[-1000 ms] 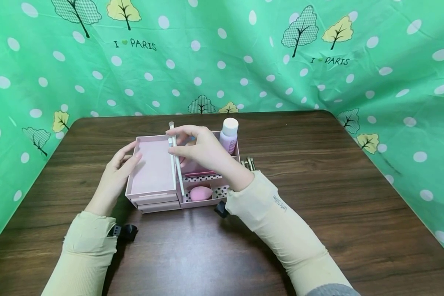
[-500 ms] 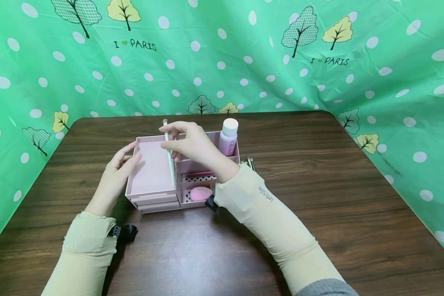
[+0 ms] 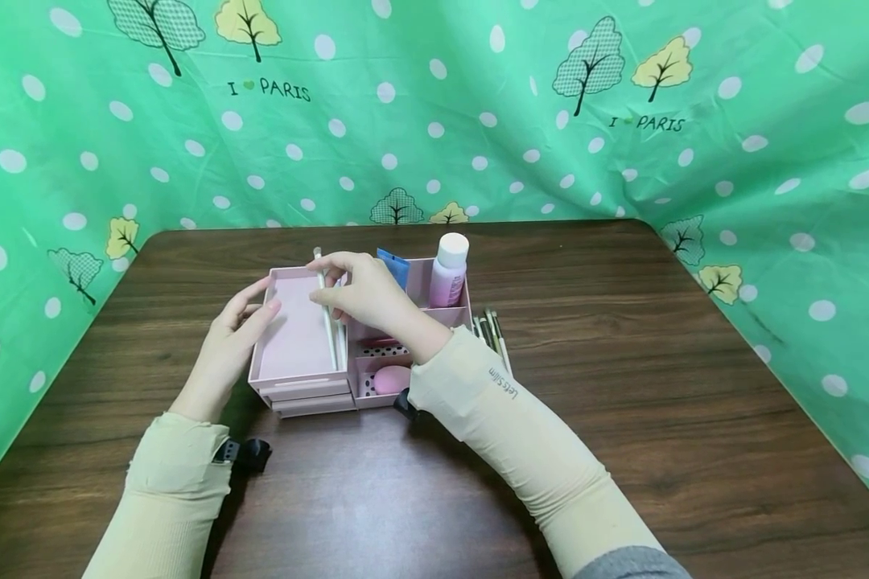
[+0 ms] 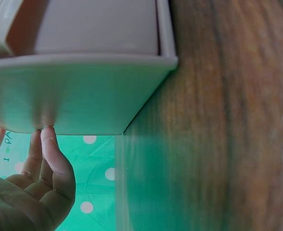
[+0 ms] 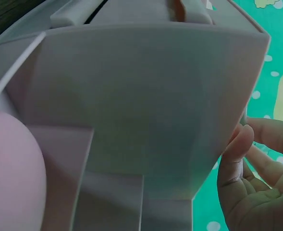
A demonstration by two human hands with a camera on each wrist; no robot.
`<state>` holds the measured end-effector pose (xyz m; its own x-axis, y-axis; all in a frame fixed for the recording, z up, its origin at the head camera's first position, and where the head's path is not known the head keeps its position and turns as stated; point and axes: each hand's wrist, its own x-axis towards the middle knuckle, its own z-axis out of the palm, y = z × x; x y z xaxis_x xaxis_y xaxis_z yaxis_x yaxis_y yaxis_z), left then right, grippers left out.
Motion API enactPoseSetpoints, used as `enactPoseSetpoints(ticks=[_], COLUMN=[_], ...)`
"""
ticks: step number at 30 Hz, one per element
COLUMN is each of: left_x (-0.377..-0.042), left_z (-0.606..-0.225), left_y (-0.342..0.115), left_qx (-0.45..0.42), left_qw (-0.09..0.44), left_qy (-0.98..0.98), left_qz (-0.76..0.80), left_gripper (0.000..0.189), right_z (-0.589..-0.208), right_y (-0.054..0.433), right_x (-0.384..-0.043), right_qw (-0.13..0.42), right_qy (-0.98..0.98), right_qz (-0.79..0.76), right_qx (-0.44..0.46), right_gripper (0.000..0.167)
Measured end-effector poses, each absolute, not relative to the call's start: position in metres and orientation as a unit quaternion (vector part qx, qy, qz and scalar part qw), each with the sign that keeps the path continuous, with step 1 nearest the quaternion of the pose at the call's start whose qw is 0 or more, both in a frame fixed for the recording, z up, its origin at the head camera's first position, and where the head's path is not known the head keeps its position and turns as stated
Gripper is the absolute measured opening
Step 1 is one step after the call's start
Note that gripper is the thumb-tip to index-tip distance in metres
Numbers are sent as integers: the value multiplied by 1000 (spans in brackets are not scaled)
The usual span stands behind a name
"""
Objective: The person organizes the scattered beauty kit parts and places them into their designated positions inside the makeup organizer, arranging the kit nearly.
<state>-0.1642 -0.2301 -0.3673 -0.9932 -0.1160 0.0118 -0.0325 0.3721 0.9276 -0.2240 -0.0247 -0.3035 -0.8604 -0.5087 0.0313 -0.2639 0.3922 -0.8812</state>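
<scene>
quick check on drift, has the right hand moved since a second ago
Yes, the right hand has shifted left in the head view, away from the white-capped bottle.

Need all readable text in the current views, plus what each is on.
"I [green heart] PARIS": backdrop cloth, upper left in the head view
"I [green mark] PARIS": same cloth, upper right
"I [green mark] PA", cut off: cloth in the left wrist view
"Let'sSlim": right sleeve
Bottle: label print too small to read
Blue tube: no readable print
Brush in the right hand: no readable text
</scene>
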Motion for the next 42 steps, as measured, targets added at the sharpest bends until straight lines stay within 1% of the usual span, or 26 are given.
enactPoseSetpoints(ticks=[6, 16, 30, 38, 42], left_x=[-164, -164, -162, -163, -163], left_z=[-366, -367, -366, -366, -366], left_y=[-229, -229, -228, -229, -229], left_qx=[41, 40, 39, 45, 46], left_qw=[37, 41, 42, 38, 38], left_qy=[-826, -826, -826, -830, -827], left_qz=[-560, -561, -561, -555, -559], left_gripper=[59, 59, 58, 59, 60], right_z=[-305, -303, -304, -307, -307], right_y=[-25, -28, -31, -31, -30], right_x=[-224, -223, -222, -224, -224], right_qw=[119, 136, 116, 102, 103], right_qy=[835, 853, 877, 883, 878], right_qz=[-482, -438, -397, -388, -395], right_qx=[-236, -248, -247, -245, -252], right_gripper=[41, 39, 39, 32, 32])
